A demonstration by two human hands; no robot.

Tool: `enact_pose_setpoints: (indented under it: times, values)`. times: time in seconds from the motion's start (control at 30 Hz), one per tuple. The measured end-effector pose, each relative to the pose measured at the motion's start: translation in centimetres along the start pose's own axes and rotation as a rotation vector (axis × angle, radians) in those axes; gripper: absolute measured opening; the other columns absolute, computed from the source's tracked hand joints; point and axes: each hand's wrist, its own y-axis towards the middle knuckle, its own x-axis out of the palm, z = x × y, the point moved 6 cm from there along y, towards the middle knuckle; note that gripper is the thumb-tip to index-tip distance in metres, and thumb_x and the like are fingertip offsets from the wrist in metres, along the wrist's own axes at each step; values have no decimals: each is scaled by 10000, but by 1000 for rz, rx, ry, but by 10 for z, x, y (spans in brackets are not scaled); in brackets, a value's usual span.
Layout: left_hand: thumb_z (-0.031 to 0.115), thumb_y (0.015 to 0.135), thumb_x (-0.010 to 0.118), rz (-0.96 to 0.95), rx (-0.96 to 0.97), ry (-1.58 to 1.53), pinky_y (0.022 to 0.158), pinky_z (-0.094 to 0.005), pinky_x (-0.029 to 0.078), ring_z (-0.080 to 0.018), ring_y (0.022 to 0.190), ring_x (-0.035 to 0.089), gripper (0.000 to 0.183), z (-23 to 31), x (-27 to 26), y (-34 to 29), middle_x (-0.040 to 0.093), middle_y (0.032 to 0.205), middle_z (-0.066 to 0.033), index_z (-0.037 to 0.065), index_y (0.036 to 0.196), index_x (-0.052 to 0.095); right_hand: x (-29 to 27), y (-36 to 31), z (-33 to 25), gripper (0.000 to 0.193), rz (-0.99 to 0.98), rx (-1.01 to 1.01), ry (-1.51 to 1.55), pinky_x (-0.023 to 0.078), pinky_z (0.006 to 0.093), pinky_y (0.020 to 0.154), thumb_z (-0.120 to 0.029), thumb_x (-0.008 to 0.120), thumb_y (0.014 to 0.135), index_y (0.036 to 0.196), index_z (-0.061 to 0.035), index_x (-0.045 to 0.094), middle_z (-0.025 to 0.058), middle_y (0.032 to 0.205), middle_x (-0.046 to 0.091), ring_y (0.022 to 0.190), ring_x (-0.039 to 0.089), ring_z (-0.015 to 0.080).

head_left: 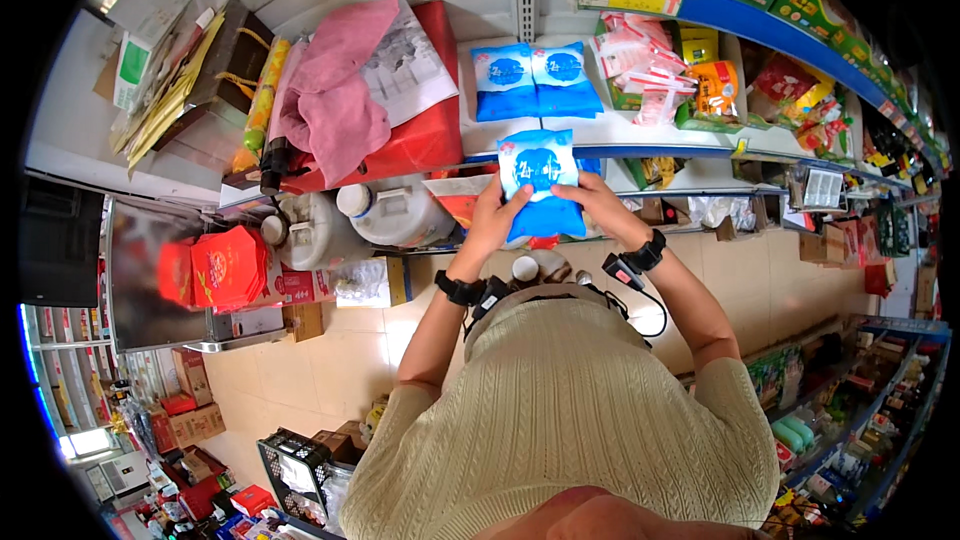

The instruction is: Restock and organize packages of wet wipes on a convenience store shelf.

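Observation:
Between my two hands is a blue and white plastic packet [541, 172], held upright just in front of the shelf edge. My left hand [492, 208] grips its left side, thumb across the front. On the other side my right hand [605, 206] closes round the lower right part, thumb also on the front. The fingers behind the packet are hidden. Two matching packets, a left one [504, 83] and a right one [565, 80], stand side by side on the white shelf [480, 140] beyond my hands.
Left of the packets lie a pink cloth [340, 90] and a paper sheet [408, 60] on a red surface. To the right are red and white sachets [645, 70] in a box. Below the shelf stand white jugs [400, 212]. A black crate [295, 470] sits behind me at left.

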Motion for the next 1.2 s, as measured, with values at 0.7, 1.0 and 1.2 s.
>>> enact_pose_setpoints:
  times: [0.7,1.0,1.2]
  values:
    - [75,719,786,202,211,1157,1149,-548,273,-533,1410,223,887,-9,-39,161,107,1541,-381,222,1486,366,-40,149,-56,750,319,-406,-1219,479,516,948,-64,772,749,1417,-138,439,258,1265,425,1162,481,498]
    - [-23,754,671,241,114,1208,886,-519,515,-573,1171,476,826,-2,-20,182,162,1502,-370,290,1466,393,-93,148,-55,1187,215,2,-1502,496,506,972,-243,927,578,1526,-384,226,330,1534,148,1201,486,574]
    - [-97,761,611,327,89,1195,872,-483,531,-489,1044,558,833,-9,-23,195,285,1421,-292,340,1445,425,-113,171,-51,980,264,-196,-1444,563,477,850,-205,882,639,1467,-276,361,391,1488,207,1051,626,493]
